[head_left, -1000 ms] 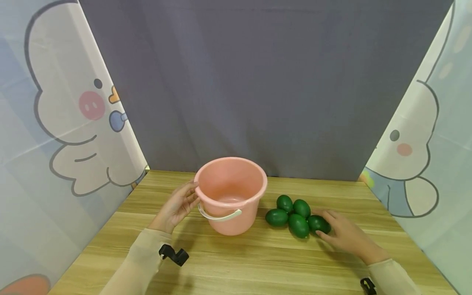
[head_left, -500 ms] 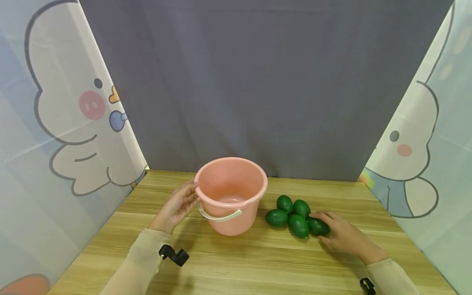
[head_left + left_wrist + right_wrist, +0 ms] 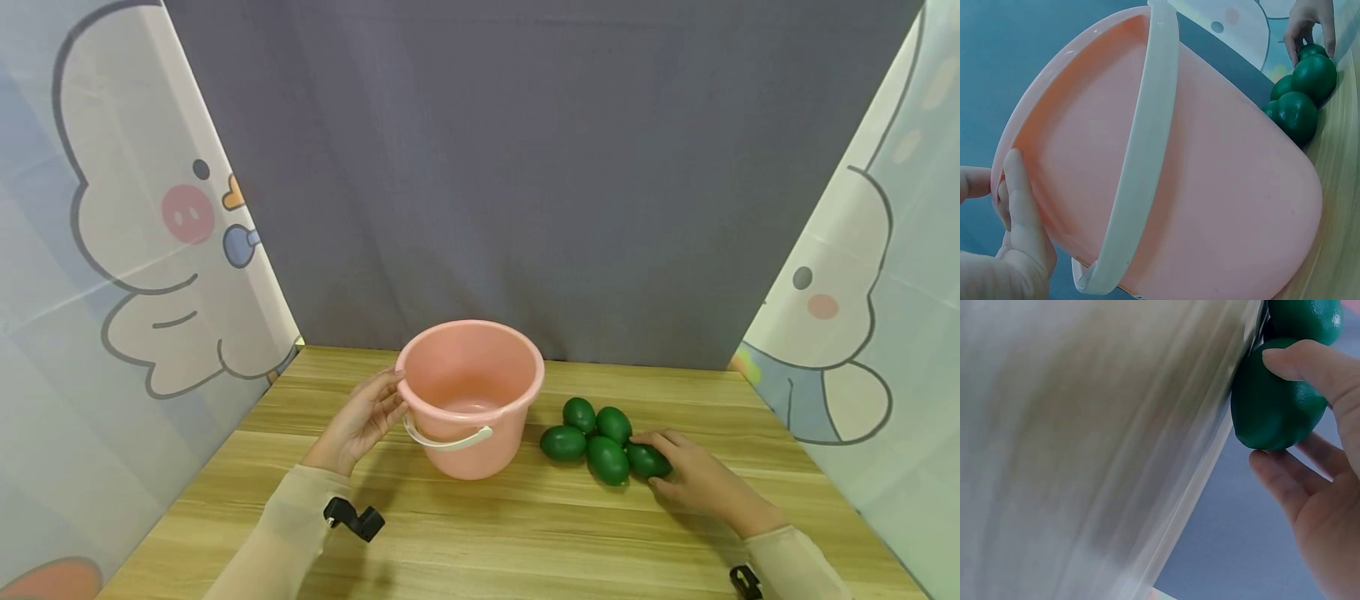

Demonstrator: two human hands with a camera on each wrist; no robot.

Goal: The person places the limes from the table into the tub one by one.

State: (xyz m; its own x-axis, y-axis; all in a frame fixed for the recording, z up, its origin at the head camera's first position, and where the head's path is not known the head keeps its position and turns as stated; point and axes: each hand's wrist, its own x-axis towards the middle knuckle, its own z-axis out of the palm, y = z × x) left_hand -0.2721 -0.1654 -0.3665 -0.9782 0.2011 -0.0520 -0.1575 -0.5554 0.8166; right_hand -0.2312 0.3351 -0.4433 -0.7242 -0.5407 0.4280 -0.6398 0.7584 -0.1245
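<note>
Nearest to me are the two pale sleeves (image 3: 273,533), each carrying a black wrist mount (image 3: 354,518), laid over the front of the wood-grained table (image 3: 525,542).

My right hand (image 3: 701,479) comes in low over the right side. Its grasp is narrow: in the right wrist view the thumb lies on one side of the end green fruit (image 3: 1275,397) and the fingertips meet the other side, so I read it as a pinch. That fruit sits at the right end of a close group, beside the other green fruits (image 3: 607,460), four of them bunched together to its left. It looks to be on the tabletop.

My left hand (image 3: 360,423) is at the pink bucket (image 3: 480,465), left of the group. The fingers lie on both sides of the rim, holding it; exactly how hard they press I cannot tell. The bucket stands upright, just apart from the fruits, its white handle (image 3: 448,446) hanging down the near side.

I judge the step in hand to be securing the end fruit while the bucket is braced. The next move calls for a firm pinch on that smooth, rounded skin and a lift that leaves its neighbours undisturbed, with the left hand steady at the rim.

Beyond the table hangs a dark grey backdrop (image 3: 525,167), with cartoon-printed curtains (image 3: 135,275) at both sides.
</note>
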